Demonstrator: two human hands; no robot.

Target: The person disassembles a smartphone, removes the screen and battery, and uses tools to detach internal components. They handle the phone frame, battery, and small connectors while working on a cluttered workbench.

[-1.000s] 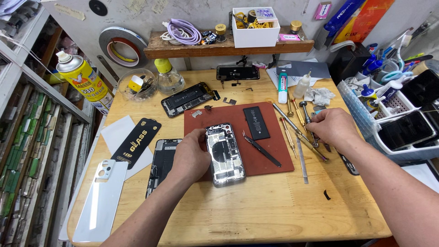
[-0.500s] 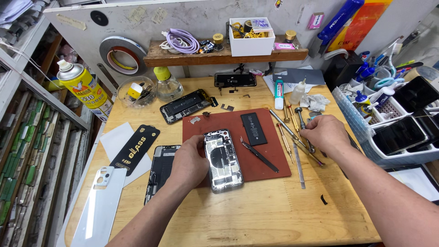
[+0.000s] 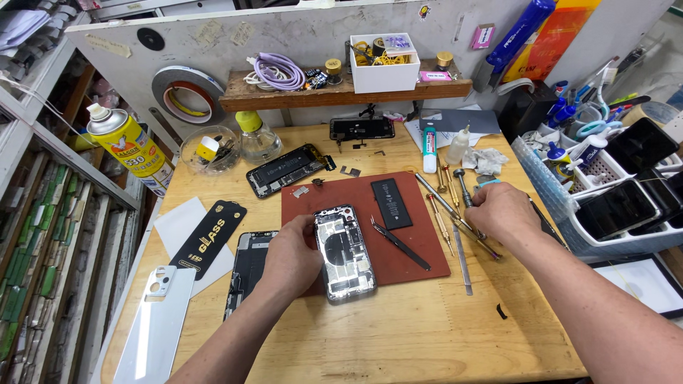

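An opened phone body (image 3: 344, 252) with bare circuitry lies on the red work mat (image 3: 420, 252), tilted slightly. My left hand (image 3: 290, 257) rests against its left edge and holds it steady. My right hand (image 3: 499, 212) sits over a row of screwdrivers (image 3: 448, 213) to the right of the mat, fingers curled on them; whether one is gripped is unclear. A black battery (image 3: 390, 203) and black tweezers (image 3: 400, 243) lie on the mat between the hands.
A second opened phone (image 3: 286, 171) lies behind the mat, a dark screen panel (image 3: 245, 270) and a white back cover (image 3: 153, 327) to the left. A yellow spray can (image 3: 131, 146), glass bowl (image 3: 209, 149), wooden shelf (image 3: 341, 91) and plastic basket (image 3: 562, 192) ring the wooden table.
The camera view has shifted slightly. My right hand has moved a little left and down over the screwdrivers. My left hand stays on the phone body.
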